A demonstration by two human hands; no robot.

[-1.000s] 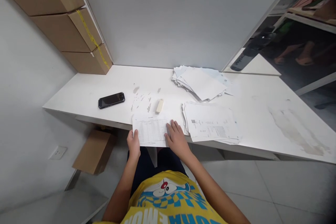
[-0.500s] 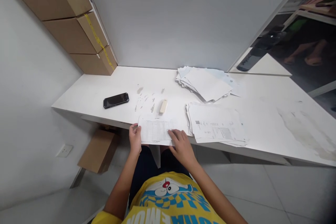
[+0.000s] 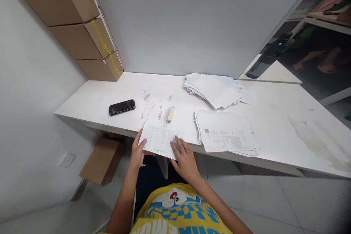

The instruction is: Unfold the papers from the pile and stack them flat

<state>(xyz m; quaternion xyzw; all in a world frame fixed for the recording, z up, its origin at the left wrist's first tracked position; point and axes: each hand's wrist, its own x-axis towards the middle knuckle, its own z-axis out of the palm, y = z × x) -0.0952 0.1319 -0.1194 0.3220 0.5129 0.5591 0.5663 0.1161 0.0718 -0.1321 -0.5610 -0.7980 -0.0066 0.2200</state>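
A printed sheet of paper [image 3: 159, 139] with a table of fine lines lies tilted over the desk's front edge. My left hand [image 3: 138, 150] pinches its left edge, thumb on top and fingers underneath. On its right side, the fingers of my right hand [image 3: 183, 155] rest over the top face, with the thumb at the lower edge. Just beyond the sheet is a small cream oblong object [image 3: 170, 114], whose kind I cannot make out. To the right lies a stack of printed papers [image 3: 225, 131], apart from my right hand.
A second, fanned pile of papers [image 3: 216, 89] lies farther back on the white desk [image 3: 274, 124]. A black phone [image 3: 122, 107] is at the left. Cardboard boxes [image 3: 93, 44] stand in the left corner, and another box [image 3: 100, 161] is below. A whiteboard [image 3: 175, 22] leans behind.
The sheet has tilted, its right side coming nearer my body. My right hand has slid slightly left and towards me along it, while my left hand still grips the left edge.
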